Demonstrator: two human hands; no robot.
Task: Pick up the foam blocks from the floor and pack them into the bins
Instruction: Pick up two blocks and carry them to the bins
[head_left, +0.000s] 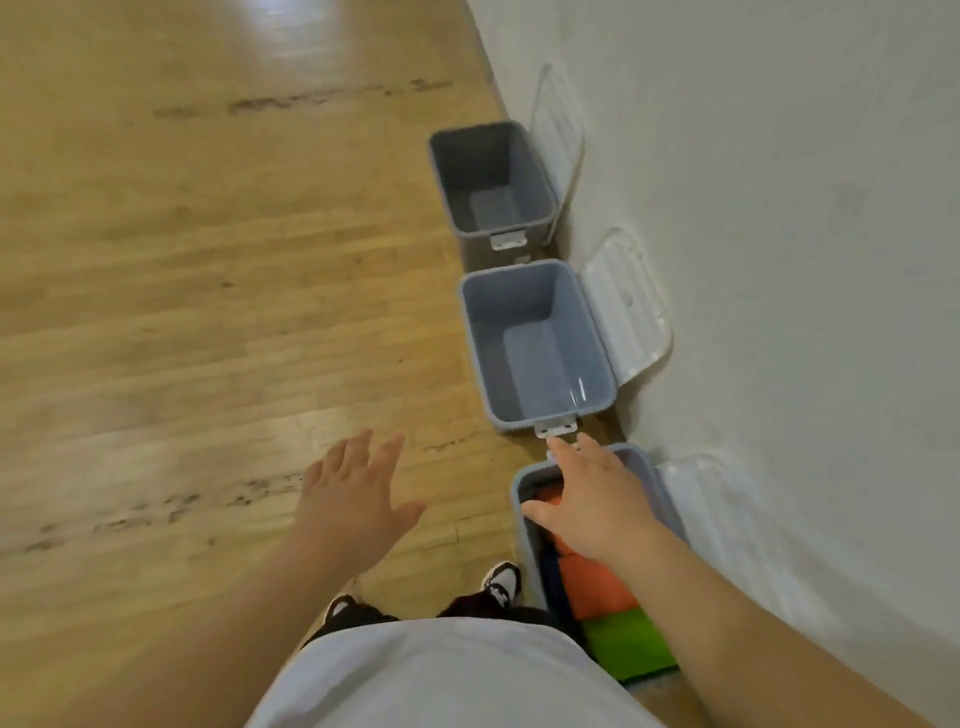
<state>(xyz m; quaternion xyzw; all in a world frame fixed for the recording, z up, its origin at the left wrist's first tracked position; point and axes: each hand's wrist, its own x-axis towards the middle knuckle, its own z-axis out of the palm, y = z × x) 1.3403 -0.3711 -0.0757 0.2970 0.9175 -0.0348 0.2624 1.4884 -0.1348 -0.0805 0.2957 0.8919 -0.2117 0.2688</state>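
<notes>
Head camera view, looking down along a wooden floor (208, 260) where it meets a pale wall (779, 208) on the right. Three grey-blue bins stand in a row against the wall, end to end, each with a white lid tipped open towards the wall.

The far bin (452, 166) and the middle bin (483, 338) show only their bare insides. The far lid (558, 130) and the middle lid (628, 306) lean against the wall. The near bin (518, 493), closest to the person, holds foam blocks: an orange foam block (597, 587) lies inside it, and a green foam block (623, 644) sits just beside it at the bin's near end. A dark strip along the orange block's left side may be another block, but it is too shadowed to tell. The near lid (701, 499) is blurred against the wall.

The right hand (587, 499) reaches over the far end of the near bin, palm down, fingers straight and close together, fingertips at the bin's far rim beside the middle bin's white latch (556, 428). It grips nothing; whether it touches the orange block beneath it cannot be told.

The left hand (358, 493) hovers above the floor to the left of the near bin, palm down, fingers spread, holding nothing.

At the bottom edge are the person's white shirt (441, 675) and two black-and-white shoes (504, 579) on the floor.
</notes>
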